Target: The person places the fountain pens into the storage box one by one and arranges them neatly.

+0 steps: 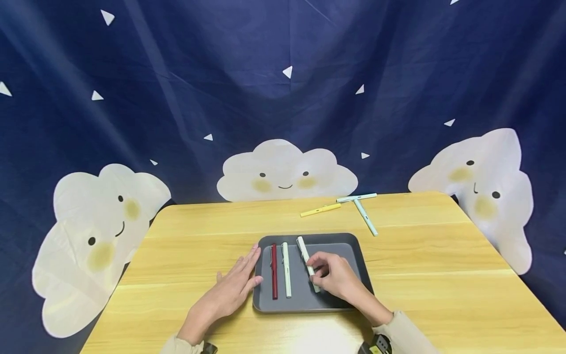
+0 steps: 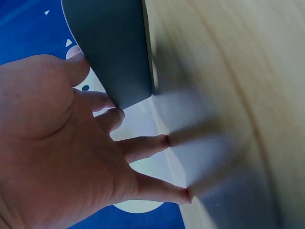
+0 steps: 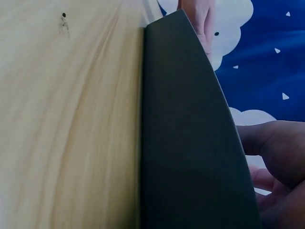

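Observation:
A dark grey tray (image 1: 327,302) lies on the table with three capped pens in it. The dark red pen (image 1: 274,275) and the pale mint pen (image 1: 286,270) lie side by side, clips toward the far end. To their right is a white pen (image 1: 304,250), slightly slanted. My right hand (image 1: 334,275) pinches this white pen near its lower half between thumb and fingers. In the right wrist view the tray's side wall hides the pen. My left hand (image 1: 230,291), fingers extended, touches the tray's left rim; the left wrist view shows its fingers (image 2: 147,147) spread beside the tray corner.
Beyond the tray, a yellow pen (image 1: 320,210) and two pale blue pens, one lying crosswise (image 1: 356,197) and one slanting toward the tray (image 1: 366,218), rest on the wooden table (image 1: 199,231). A dark blue curtain (image 1: 247,98) with clouds hangs behind the table.

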Tool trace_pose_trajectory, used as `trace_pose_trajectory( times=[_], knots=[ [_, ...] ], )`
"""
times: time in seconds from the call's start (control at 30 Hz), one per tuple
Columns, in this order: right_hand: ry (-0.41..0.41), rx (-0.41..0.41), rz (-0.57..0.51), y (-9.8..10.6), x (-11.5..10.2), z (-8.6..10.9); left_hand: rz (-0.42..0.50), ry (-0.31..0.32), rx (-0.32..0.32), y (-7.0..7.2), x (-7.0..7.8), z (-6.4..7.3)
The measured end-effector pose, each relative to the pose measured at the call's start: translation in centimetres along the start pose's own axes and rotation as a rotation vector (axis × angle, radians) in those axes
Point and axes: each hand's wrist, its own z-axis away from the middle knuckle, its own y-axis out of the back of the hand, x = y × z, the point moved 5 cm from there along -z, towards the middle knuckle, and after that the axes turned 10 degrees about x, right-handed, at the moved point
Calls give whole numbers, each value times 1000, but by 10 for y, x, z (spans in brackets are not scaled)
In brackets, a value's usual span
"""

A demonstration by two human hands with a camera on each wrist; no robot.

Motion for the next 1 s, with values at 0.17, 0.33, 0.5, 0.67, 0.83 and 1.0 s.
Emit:
trace_pose_trajectory(
  times=[0.17, 0.33, 0.5, 0.67, 0.83, 1.0],
  knots=[
    [-20, 5, 5, -2, -1, -2, 0, 3, 0, 0, 0, 0],
    [-35, 6, 8, -3, 0, -4, 0, -3, 5, 1, 1, 1],
    [-33, 4, -2, -5, 2, -3, -7, -4, 9, 1, 1, 0],
    [-25, 21, 8, -7, 3, -2, -9, -5, 6, 1, 1, 1],
    [-17, 33, 14, -10, -1, -2, 0, -3, 3, 1, 1, 1],
    [7, 23, 53, -14, -6, -2, -5, -4, 4, 1, 1, 0]
  ],
)
